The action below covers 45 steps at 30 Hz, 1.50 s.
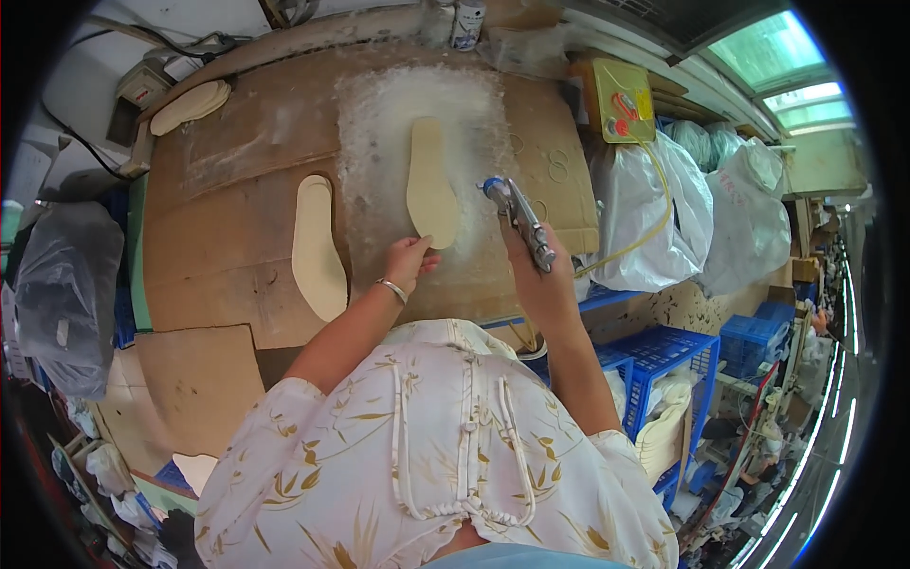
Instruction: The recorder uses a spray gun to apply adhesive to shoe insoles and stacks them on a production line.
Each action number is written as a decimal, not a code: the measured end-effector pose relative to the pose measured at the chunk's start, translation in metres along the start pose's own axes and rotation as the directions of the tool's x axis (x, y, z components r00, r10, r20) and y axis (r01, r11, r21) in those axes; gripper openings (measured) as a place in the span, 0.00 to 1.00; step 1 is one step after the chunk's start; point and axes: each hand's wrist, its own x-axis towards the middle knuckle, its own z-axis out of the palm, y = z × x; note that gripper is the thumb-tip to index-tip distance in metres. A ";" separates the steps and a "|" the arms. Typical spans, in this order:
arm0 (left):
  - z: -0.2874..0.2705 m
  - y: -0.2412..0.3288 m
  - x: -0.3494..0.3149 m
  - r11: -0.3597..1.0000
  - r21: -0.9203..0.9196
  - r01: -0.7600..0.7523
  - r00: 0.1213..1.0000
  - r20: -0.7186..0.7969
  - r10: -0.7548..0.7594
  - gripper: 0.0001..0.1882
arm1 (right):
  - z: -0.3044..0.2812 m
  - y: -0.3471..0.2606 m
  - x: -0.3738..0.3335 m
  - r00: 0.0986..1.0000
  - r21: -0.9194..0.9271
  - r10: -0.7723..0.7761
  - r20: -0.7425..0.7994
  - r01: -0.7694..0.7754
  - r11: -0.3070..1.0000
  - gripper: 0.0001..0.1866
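The left hand (411, 264) pinches a cream insole (431, 180) lying on whitened cardboard (365, 152); the right hand (547, 280) grasps a spray gun (524, 220) — this piece seems midway, the insole pile (320, 261) leftward treated or untreated, unclear.

A greenish window (770, 52) glows — strip lights (847, 431) shine below.

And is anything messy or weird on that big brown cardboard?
Yes: the cardboard has a blotchy whitish patch around the middle insole. It looks odd because most of the board is plain brown. I can't tell what the white stuff is.
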 end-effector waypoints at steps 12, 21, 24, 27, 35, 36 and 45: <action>-0.006 0.002 0.002 0.998 0.058 0.032 0.999 0.037 -0.035 0.12 | -0.003 0.003 -0.009 0.997 -0.043 -0.070 0.035 0.071 0.997 0.13; -0.005 0.001 -0.002 0.998 0.050 0.024 1.000 0.007 -0.024 0.11 | -0.007 0.005 -0.018 0.993 0.003 -0.078 0.085 0.078 0.997 0.11; -0.002 0.001 -0.003 0.999 0.048 0.023 1.000 -0.004 -0.023 0.10 | -0.011 0.010 -0.014 0.999 -0.044 -0.015 0.050 0.017 0.999 0.12; -0.005 -0.002 -0.001 0.999 0.038 0.021 1.000 0.010 -0.021 0.10 | -0.014 0.005 -0.021 0.994 -0.056 -0.065 0.093 0.070 0.996 0.12; -0.004 -0.005 -0.004 0.998 0.053 0.035 0.999 0.002 -0.035 0.10 | -0.015 0.014 -0.025 0.997 -0.043 -0.026 0.068 0.029 0.999 0.12; -0.004 -0.006 -0.004 0.998 0.053 0.035 0.999 0.000 -0.035 0.10 | -0.015 0.015 -0.028 0.995 -0.046 -0.072 0.068 0.075 0.996 0.12; -0.004 -0.009 -0.002 0.997 0.063 0.037 0.999 0.011 -0.038 0.10 | -0.017 0.022 -0.041 0.996 -0.047 -0.034 0.083 0.038 0.998 0.11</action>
